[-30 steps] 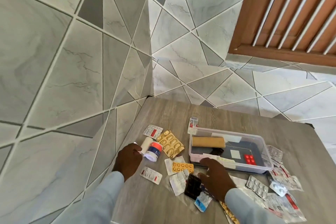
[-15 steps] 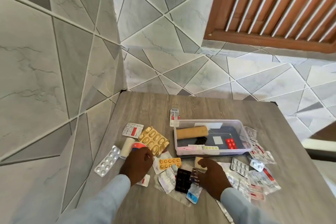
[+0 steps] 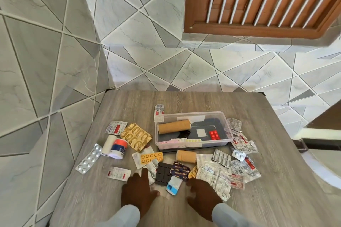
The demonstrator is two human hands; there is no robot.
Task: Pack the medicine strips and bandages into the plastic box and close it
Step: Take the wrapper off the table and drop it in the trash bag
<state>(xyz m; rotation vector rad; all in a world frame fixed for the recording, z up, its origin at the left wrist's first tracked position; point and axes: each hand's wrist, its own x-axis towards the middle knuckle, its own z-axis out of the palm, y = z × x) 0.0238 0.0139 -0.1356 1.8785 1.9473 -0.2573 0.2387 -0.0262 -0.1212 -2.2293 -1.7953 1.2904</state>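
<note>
The clear plastic box stands open at the table's centre on a dark flat piece. Inside lie a tan bandage roll, a red pill strip and pale strips against the front wall. A second tan bandage roll lies on the table just in front of the box. Loose strips surround it: gold, orange, black and silver. My left hand rests at the pile's near edge with fingers extended, holding nothing. My right hand hovers beside it, fingers loosely bent and empty.
A white bandage roll and a small jar with a red and blue label lie left of the pile. Crumpled foil strips spread to the right of the box. The wooden table stands in a tiled corner, under a wooden shutter.
My left hand left the jar and drew back toward me. My right hand pulled away from the box front, and the second tan roll now lies uncovered there.
</note>
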